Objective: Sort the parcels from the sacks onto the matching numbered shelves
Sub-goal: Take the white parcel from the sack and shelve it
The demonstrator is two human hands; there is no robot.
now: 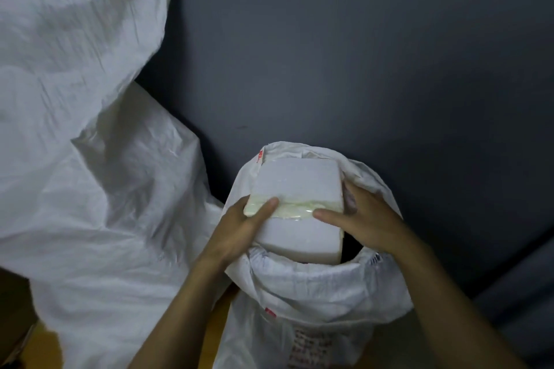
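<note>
The left grip [239, 228] and right grip [367, 219] clamped the white taped parcel [295, 181] between them. Beneath them, the red print on the open sack [314, 287] was too blurred to read.

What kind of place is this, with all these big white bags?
Probably a parcel sorting or storage room, though no shelves show. Big white sacks stand by a dark wall, and the left hand and right hand grip a taped white parcel at the mouth of an open sack.
</note>
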